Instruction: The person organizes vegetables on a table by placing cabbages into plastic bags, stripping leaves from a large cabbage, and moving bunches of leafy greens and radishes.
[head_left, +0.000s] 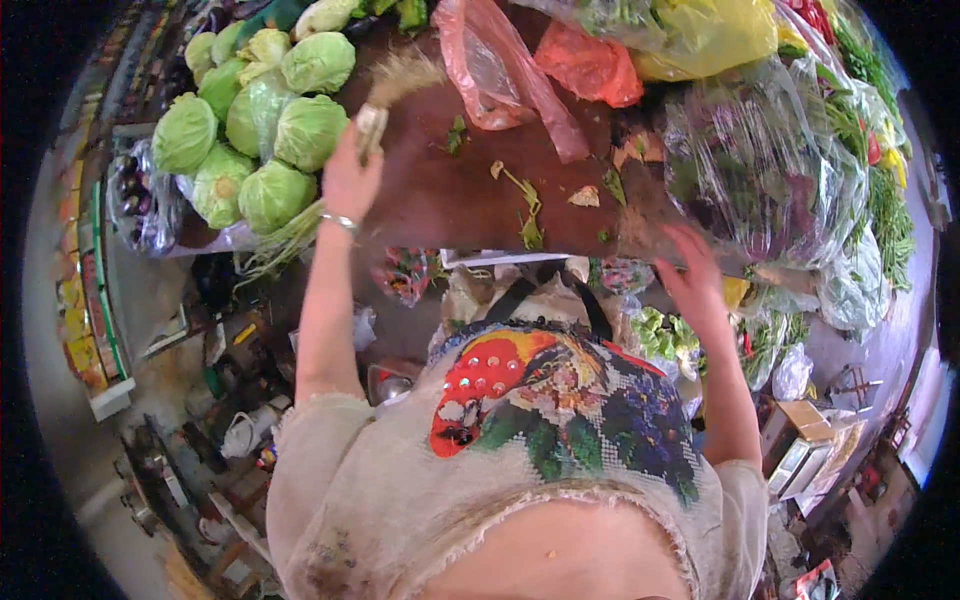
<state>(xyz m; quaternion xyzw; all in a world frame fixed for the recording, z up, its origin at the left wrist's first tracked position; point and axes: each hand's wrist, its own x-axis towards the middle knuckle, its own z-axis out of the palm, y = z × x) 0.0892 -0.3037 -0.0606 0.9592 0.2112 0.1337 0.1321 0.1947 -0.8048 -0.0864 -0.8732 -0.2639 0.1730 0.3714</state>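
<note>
My left hand (352, 172) is closed around the pale handle of a hand brush (405, 75). The brush's straw-coloured bristles spread over the dark brown tabletop (427, 187) and look blurred. Right beside that hand sits a pile of round green cabbages (311, 131). My right hand (690, 270) is at the front edge of the table, fingers apart and holding nothing; whether it touches the edge is unclear. Between the hands lie leaf scraps: a wilted stalk (529, 199), a pale dry piece (583, 196) and a small green leaf (456, 135).
A pink plastic bag (487, 67) and a red one (589, 64) lie at the back, near a yellow bag (705, 34). Clear film covers purple-green leafy vegetables (750, 165) on the right. Bagged eggplants (135, 195) stand at far left. Long green stems (281, 251) overhang the front edge.
</note>
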